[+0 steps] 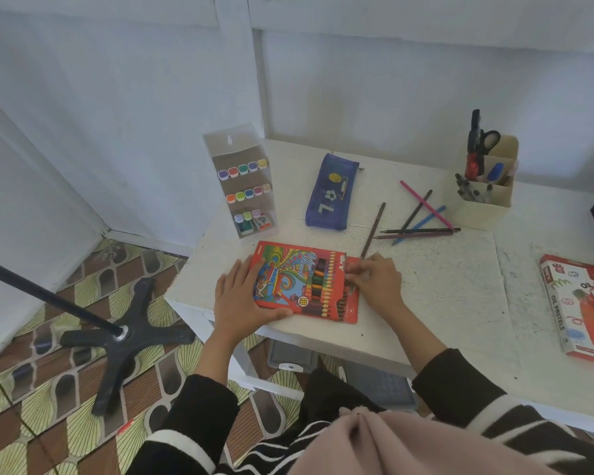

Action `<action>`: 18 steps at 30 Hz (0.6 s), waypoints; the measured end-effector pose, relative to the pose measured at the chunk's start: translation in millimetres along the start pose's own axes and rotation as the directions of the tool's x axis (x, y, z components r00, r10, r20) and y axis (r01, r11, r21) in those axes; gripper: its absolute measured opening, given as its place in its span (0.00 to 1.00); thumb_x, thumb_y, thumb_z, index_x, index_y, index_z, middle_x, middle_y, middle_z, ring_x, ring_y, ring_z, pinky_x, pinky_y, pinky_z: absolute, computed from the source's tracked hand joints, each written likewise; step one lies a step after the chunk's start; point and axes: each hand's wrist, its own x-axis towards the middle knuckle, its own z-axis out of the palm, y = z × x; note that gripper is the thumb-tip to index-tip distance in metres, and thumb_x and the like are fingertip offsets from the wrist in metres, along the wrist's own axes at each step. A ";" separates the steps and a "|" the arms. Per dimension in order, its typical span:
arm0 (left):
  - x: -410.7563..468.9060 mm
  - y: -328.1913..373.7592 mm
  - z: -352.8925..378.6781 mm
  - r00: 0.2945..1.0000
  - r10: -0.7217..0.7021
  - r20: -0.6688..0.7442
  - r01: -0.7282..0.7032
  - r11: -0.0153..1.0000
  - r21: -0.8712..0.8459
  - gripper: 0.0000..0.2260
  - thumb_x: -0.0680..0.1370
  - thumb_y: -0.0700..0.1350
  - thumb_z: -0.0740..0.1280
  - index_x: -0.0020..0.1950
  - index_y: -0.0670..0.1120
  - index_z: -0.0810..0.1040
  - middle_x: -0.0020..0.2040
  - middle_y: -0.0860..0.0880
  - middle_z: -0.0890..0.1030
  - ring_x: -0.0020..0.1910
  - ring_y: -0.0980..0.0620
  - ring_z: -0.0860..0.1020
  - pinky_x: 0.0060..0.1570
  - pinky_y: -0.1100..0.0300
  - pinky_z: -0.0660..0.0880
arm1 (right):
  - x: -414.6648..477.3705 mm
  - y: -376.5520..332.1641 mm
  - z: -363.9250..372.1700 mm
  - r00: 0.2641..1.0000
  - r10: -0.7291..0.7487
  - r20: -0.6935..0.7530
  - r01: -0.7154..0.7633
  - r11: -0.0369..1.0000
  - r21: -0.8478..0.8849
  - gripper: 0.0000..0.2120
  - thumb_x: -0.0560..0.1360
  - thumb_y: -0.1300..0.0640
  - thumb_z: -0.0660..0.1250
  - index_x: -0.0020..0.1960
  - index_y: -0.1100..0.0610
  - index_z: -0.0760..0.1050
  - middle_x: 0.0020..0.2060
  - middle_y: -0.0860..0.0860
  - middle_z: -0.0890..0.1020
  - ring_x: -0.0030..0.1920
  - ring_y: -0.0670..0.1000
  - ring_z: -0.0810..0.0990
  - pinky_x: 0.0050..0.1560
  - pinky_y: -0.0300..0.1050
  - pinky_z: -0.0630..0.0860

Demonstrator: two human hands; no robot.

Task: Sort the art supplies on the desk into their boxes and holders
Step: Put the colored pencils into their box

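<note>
Box mostly filled: your left hand [244,296] lies flat steadying the pencil box [299,279] at the desk [453,289] front, right hand [374,282] fingers curled at its open end, grip unclear, loose pencils [422,230] left behind it.

My white bench [443,303] carries a red pencil box [288,279] lying flat near its front edge. Behind that box and to the left stands a clear marker case [244,193]. Straight behind it lies a blue pouch [330,197]. Loose pencils [422,221] are scattered behind and to its right, with a cream holder [484,207] beyond them. Far to its right lies a pastel box [576,303].
</note>
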 end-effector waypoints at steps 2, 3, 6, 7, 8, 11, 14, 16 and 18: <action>0.2 0.3 0.3 1.000 -0.001 0.004 0.001 1.000 0.006 0.51 0.58 0.79 0.56 0.76 0.54 0.56 0.77 0.52 0.57 0.77 0.48 0.53 0.74 0.46 0.46 | 2.6 -0.4 2.7 1.000 0.026 0.017 -0.026 1.000 -0.002 0.05 0.71 0.50 0.72 0.47 0.48 0.83 0.45 0.46 0.74 0.51 0.48 0.67 0.52 0.47 0.61; 0.3 0.4 0.3 1.000 -0.001 0.007 0.001 1.000 0.006 0.51 0.59 0.78 0.58 0.76 0.55 0.56 0.77 0.53 0.57 0.77 0.49 0.53 0.74 0.47 0.45 | 2.7 0.2 3.1 0.999 0.029 0.023 -0.029 0.999 0.013 0.05 0.71 0.50 0.72 0.47 0.48 0.83 0.46 0.46 0.75 0.52 0.48 0.68 0.52 0.47 0.61; 0.2 -0.7 0.6 1.000 -0.005 0.008 0.005 1.000 0.010 0.50 0.60 0.77 0.59 0.76 0.55 0.55 0.77 0.53 0.56 0.77 0.49 0.52 0.74 0.47 0.45 | 1.6 3.8 1.9 0.999 -0.011 0.044 0.010 0.999 0.032 0.06 0.72 0.51 0.71 0.48 0.48 0.83 0.49 0.47 0.77 0.53 0.50 0.69 0.53 0.48 0.61; 0.2 -0.9 0.7 1.000 -0.006 0.010 0.006 1.000 0.013 0.50 0.59 0.78 0.58 0.76 0.55 0.55 0.77 0.53 0.56 0.77 0.49 0.52 0.74 0.47 0.45 | 1.2 5.2 0.7 0.998 -0.029 0.059 0.027 0.999 0.034 0.06 0.72 0.52 0.71 0.49 0.49 0.83 0.49 0.47 0.77 0.53 0.49 0.69 0.53 0.48 0.60; 0.4 -0.7 0.8 1.000 -0.006 0.013 0.006 1.000 0.016 0.51 0.59 0.78 0.57 0.76 0.55 0.55 0.77 0.53 0.56 0.77 0.49 0.52 0.74 0.48 0.45 | 0.8 7.1 -0.4 0.996 -0.048 0.078 0.045 0.998 0.039 0.06 0.72 0.53 0.71 0.49 0.49 0.83 0.48 0.47 0.76 0.53 0.48 0.68 0.52 0.47 0.60; 0.4 0.5 0.7 1.000 -0.003 0.010 0.003 1.000 0.012 0.49 0.60 0.75 0.61 0.76 0.54 0.56 0.77 0.52 0.56 0.77 0.49 0.52 0.74 0.48 0.44 | 0.9 13.9 -4.1 0.985 -0.103 0.140 0.090 0.991 0.099 0.08 0.73 0.57 0.71 0.50 0.49 0.83 0.46 0.44 0.73 0.52 0.47 0.69 0.54 0.46 0.64; -0.1 0.2 0.3 1.000 0.001 0.010 -0.001 1.000 0.011 0.49 0.60 0.75 0.60 0.76 0.55 0.56 0.77 0.52 0.56 0.77 0.49 0.52 0.74 0.48 0.44 | 1.5 14.4 -8.5 0.982 -0.087 0.165 0.058 0.983 0.175 0.09 0.71 0.60 0.72 0.50 0.50 0.83 0.46 0.46 0.74 0.51 0.48 0.71 0.47 0.36 0.66; -0.2 -0.2 0.6 1.000 -0.001 0.014 0.000 1.000 0.015 0.50 0.59 0.78 0.57 0.76 0.55 0.55 0.77 0.52 0.56 0.77 0.49 0.52 0.73 0.49 0.43 | 1.5 12.1 -7.5 0.989 -0.064 0.135 0.040 0.984 0.173 0.08 0.70 0.59 0.73 0.48 0.51 0.83 0.46 0.46 0.74 0.50 0.49 0.72 0.46 0.36 0.66; -0.2 -0.1 0.5 1.000 -0.002 0.013 0.002 1.000 0.016 0.51 0.59 0.78 0.56 0.76 0.55 0.55 0.77 0.52 0.56 0.77 0.49 0.52 0.74 0.49 0.43 | 0.8 8.6 -5.6 0.993 -0.055 0.101 0.039 0.987 0.153 0.07 0.69 0.57 0.74 0.46 0.50 0.83 0.45 0.46 0.75 0.49 0.48 0.72 0.49 0.42 0.68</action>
